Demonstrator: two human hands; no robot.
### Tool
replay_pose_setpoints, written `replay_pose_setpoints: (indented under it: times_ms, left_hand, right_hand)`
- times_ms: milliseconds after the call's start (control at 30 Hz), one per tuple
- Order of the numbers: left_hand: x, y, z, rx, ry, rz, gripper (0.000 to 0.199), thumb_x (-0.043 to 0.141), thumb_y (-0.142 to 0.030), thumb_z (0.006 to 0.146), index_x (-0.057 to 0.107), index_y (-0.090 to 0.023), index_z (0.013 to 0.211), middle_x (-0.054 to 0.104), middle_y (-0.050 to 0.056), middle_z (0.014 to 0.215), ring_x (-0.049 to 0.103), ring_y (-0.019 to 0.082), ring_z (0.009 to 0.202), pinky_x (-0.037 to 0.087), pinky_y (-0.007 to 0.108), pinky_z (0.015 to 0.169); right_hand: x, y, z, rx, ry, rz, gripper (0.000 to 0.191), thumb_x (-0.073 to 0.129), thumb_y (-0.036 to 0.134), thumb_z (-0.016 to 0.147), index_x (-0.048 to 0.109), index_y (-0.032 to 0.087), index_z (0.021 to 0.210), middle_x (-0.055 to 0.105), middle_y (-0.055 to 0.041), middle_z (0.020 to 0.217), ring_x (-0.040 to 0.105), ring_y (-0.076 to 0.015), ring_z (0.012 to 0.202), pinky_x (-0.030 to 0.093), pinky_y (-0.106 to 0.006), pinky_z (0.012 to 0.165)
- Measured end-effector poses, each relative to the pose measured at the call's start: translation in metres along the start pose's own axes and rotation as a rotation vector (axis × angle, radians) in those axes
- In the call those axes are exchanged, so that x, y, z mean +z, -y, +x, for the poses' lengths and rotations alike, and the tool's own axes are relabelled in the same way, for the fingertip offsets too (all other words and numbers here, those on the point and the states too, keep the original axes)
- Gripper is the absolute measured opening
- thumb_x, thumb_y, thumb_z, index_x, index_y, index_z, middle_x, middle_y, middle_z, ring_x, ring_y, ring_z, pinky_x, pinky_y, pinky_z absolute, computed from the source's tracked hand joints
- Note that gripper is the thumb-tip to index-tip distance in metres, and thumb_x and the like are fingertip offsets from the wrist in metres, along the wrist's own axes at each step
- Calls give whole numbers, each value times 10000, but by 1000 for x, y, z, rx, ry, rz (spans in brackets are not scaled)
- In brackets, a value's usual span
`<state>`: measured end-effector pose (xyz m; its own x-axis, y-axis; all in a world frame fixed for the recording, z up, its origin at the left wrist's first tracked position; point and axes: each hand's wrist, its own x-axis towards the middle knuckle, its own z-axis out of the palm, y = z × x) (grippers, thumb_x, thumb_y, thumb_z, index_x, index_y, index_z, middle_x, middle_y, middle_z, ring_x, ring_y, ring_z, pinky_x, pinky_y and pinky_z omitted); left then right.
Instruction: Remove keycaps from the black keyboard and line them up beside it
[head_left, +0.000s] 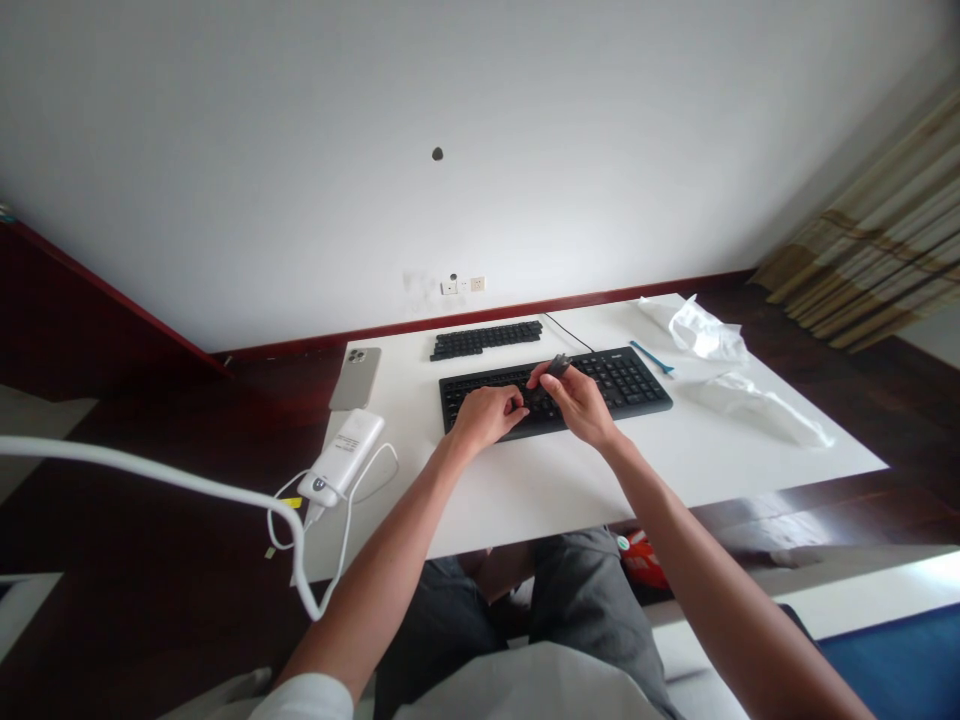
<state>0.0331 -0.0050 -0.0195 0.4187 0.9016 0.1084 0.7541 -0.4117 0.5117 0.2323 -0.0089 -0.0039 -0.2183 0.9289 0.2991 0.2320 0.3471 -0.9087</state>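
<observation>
A black keyboard (637,385) lies on the white table under both my hands. My left hand (487,415) is at the keyboard's left-middle part, its fingers curled and thumb drawn in. What it pinches, if anything, is too small to make out. Over the middle of the keys, my right hand (579,398) is closed on a small dark object (559,365) with a jagged end, which sticks up between thumb and fingers. Behind the keyboard, black keycaps (486,340) lie grouped in rows. My hands hide part of the keyboard's middle.
A phone (356,380) lies at the table's left edge, near a white power bank (345,455) with a looped white cable (300,560). A blue-handled brush (651,357) lies right of the keyboard, beside crumpled plastic bags (705,330). The keyboard's cord (568,332) runs backward toward the wall.
</observation>
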Motion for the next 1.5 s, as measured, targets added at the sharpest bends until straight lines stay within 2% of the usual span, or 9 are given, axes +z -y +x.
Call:
replay_pose_setpoints:
  times_ms: [300,467,700,967,1167,1333,1433,1500]
  left_hand:
    - [3,1,0,2,-17,-28,113,713,-366,926,720,-254,938,685,-38,741,637,151,677,389,256,619]
    - [7,2,0,45,-76,-44,166,732,-314,911,748,-276,1072,709,-22,892,677,156,801,460,250,701]
    - [9,1,-1,43,-86,-50,147,747,-325,903,769,-282,1042,722,-17,957,697,161,840,493,252,738]
    - [9,-4,-2,14,-88,-53,145,739,-315,903,769,-263,1035,724,-8,935,694,161,830,501,255,741]
    - [11,-5,-1,36,-100,-34,135,709,-298,913,751,-252,1032,714,-9,889,669,154,790,489,254,728]
    - [12,-4,0,29,-122,-61,283,736,-292,888,704,-251,1166,705,-15,906,673,156,812,496,258,758]
    - [9,-1,0,32,-118,-93,384,767,-294,861,664,-242,1227,689,-17,908,669,159,816,500,261,764]
    - [7,1,0,41,-106,-111,373,781,-296,848,672,-237,1200,684,-12,923,666,159,822,502,260,769]
  right_hand:
    - [-5,-8,0,-26,3,50,359,566,567,1011,682,228,1032,729,-57,976,669,-242,939,511,-364,895]
    - [-9,-13,-1,-22,6,80,354,564,564,1013,688,232,1023,734,-62,996,671,-242,928,528,-365,860]
    - [-12,-19,-3,5,6,116,392,581,604,990,693,233,1044,749,-74,1046,695,-252,944,565,-382,852]
    - [-14,-26,-7,57,-40,160,424,600,652,957,678,246,1052,757,-85,1081,714,-283,1028,595,-442,931]
    - [-22,-40,-11,103,-67,278,396,616,613,966,652,239,1093,753,-95,1106,715,-277,1084,617,-432,916]
    - [-20,-36,-10,73,-48,311,374,642,579,965,676,234,1105,744,-92,1142,715,-265,1095,624,-418,925]
    - [-21,-32,-2,66,-105,267,414,651,609,944,692,222,1084,740,-98,1129,714,-270,1091,634,-421,923]
    - [-23,-32,8,61,-172,241,441,657,631,929,694,214,1070,737,-98,1118,717,-266,1078,641,-419,916]
